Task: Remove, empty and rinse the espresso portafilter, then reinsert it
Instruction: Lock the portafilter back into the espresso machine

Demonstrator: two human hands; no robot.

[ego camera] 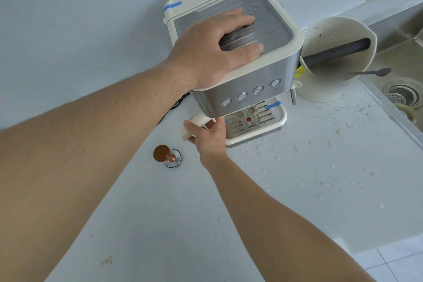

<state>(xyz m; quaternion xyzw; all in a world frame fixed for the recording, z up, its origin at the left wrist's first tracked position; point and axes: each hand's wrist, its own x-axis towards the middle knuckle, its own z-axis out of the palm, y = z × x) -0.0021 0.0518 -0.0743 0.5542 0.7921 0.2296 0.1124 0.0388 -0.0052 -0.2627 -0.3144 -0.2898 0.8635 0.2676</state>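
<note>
The left forearm, nearest the lens, reaches up to the espresso machine (238, 57), where the left hand (215, 46) lies spread and flat on the machine's top, bracing it. Below the machine's button panel the right hand (206, 135) curls round the cream handle of the portafilter (194, 125), whose head sits hidden under the machine's front, above the drip tray (274, 121). Whether this is unlocking or relocking cannot be told; water drops and grounds on the tabletop (297, 167) right of the machine hint at relocking. The next move likely calls for a firm sideways twist of the handle against the bracing hand.
</note>
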